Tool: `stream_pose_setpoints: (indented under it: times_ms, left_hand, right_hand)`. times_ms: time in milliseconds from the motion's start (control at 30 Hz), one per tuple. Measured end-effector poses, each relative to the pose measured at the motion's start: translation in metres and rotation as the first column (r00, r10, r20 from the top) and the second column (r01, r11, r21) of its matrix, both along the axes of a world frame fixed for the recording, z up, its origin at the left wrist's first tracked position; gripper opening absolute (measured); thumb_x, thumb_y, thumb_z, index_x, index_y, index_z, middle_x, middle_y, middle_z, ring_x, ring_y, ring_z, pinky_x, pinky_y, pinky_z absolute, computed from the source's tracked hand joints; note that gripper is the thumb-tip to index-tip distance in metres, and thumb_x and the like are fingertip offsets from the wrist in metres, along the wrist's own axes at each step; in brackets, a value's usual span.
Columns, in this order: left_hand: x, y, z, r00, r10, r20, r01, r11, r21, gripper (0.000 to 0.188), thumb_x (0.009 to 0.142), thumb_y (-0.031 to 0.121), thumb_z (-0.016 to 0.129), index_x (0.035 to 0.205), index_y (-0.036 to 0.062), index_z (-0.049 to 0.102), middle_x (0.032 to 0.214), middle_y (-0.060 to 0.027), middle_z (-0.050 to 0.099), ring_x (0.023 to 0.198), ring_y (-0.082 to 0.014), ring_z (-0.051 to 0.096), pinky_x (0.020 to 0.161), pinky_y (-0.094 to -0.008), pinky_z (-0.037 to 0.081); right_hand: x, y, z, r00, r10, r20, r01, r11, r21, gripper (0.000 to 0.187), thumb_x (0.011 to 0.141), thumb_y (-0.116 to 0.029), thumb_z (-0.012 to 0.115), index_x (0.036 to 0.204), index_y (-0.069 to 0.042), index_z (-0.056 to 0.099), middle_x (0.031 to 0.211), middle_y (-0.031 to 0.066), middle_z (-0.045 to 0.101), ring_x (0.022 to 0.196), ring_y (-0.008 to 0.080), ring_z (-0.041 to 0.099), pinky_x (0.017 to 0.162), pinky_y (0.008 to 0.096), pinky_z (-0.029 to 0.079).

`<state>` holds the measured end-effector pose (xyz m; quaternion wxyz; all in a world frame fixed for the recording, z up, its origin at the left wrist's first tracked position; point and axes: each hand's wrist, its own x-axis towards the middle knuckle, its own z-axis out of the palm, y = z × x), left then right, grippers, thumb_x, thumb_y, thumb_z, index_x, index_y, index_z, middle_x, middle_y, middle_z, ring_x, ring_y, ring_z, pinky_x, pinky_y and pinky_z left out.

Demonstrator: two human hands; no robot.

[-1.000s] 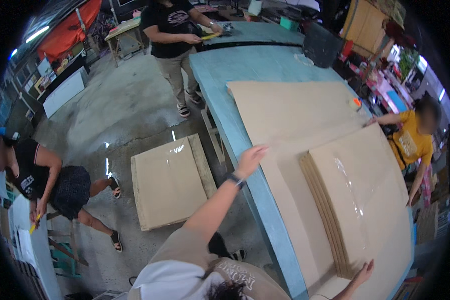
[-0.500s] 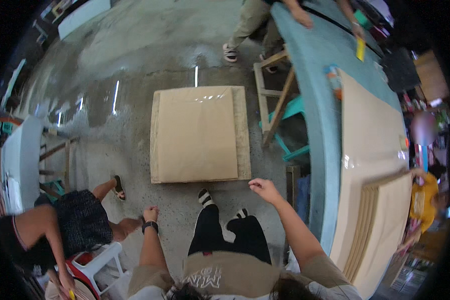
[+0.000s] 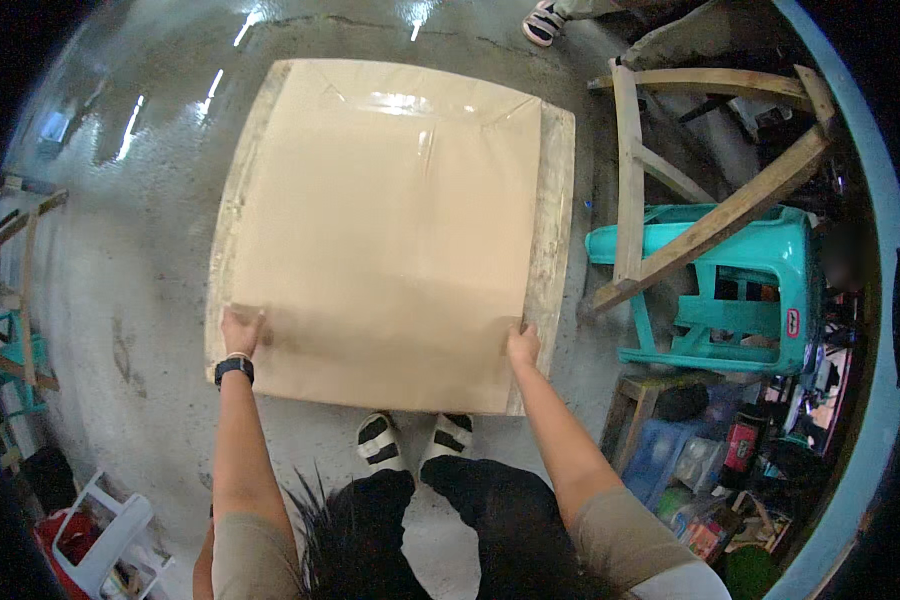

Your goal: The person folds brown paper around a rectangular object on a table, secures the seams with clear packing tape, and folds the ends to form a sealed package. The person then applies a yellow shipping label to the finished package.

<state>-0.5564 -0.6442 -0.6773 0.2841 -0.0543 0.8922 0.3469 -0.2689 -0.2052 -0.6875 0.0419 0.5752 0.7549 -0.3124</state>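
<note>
Both hands' fingers (image 3: 519, 331) now touch the brown sheet (image 3: 390, 210).

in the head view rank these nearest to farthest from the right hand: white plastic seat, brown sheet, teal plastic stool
From the right hand:
1. Brown sheet: right at the hand, by its right edge.
2. Teal plastic stool: off to the right.
3. White plastic seat: far lower left.

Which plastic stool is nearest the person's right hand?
The large teal stool at picture right, behind the wooden trestle legs, on the right hand's own side. The white stool and another teal piece are across at the left.
</note>
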Motion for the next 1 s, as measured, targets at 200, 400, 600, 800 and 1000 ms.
stream_pose_setpoints:
  times_ms: [200,400,600,800,1000]
  left_hand:
    - [0.012,0.027,-0.009,0.987,0.078,-0.142,-0.141,0.841,-0.523,0.078,0.074,0.059,0.049,0.118,-0.0047,0.045,0.113,-0.0262,0.051,0.107,-0.0391,0.047,0.092,-0.0422,0.036]
    - [-0.027,-0.025,-0.008,0.991,0.120,0.051,-0.092,0.920,-0.381,0.087,0.074,0.068,0.044,0.110,-0.0110,0.050,0.109,-0.0279,0.054,0.107,-0.0346,0.051,0.090,-0.0376,0.038]
    - [-0.038,0.009,-0.028,0.944,0.176,0.279,-0.216,0.969,0.119,0.088,0.071,0.066,0.051,0.115,-0.0091,0.048,0.123,-0.0223,0.045,0.115,-0.0288,0.043,0.093,-0.0357,0.036]
    - [-0.024,0.061,0.087,0.992,-0.050,-0.118,0.001,0.926,-0.378,0.075,0.075,0.060,0.051,0.100,-0.0109,0.055,0.098,-0.0322,0.055,0.099,-0.0420,0.052,0.085,-0.0404,0.041]
    - [0.051,0.029,0.286,0.986,-0.105,-0.132,0.051,0.932,-0.358,0.059,0.082,0.048,0.050,0.078,-0.0099,0.057,0.080,-0.0295,0.057,0.072,-0.0390,0.056,0.063,-0.0452,0.043]
  right_hand:
    - [0.021,0.018,-0.017,0.903,-0.384,-0.192,0.322,0.901,-0.289,0.051,0.077,-0.034,0.059,0.107,0.006,0.052,0.095,0.0180,0.061,0.085,0.0304,0.058,0.076,0.0356,0.044]
    - [0.006,0.025,0.030,0.819,-0.527,-0.227,0.194,0.626,-0.755,0.046,0.075,-0.031,0.064,0.108,-0.001,0.053,0.096,0.0099,0.061,0.084,0.0228,0.058,0.075,0.0345,0.045]
    - [-0.003,0.063,-0.007,0.876,-0.361,-0.321,0.079,0.762,-0.642,0.057,0.073,-0.036,0.066,0.112,0.001,0.049,0.105,0.0128,0.058,0.094,0.0230,0.057,0.078,0.0348,0.046]
    - [-0.031,0.048,0.070,0.972,0.051,-0.229,-0.084,0.987,-0.136,0.058,0.071,-0.042,0.067,0.104,0.004,0.054,0.096,0.0203,0.061,0.090,0.0288,0.060,0.079,0.0354,0.045]
    - [-0.010,0.038,0.271,0.932,0.317,0.177,-0.282,0.939,-0.199,0.054,0.070,-0.038,0.067,0.100,0.006,0.057,0.098,0.0244,0.059,0.095,0.0321,0.058,0.081,0.0376,0.044]
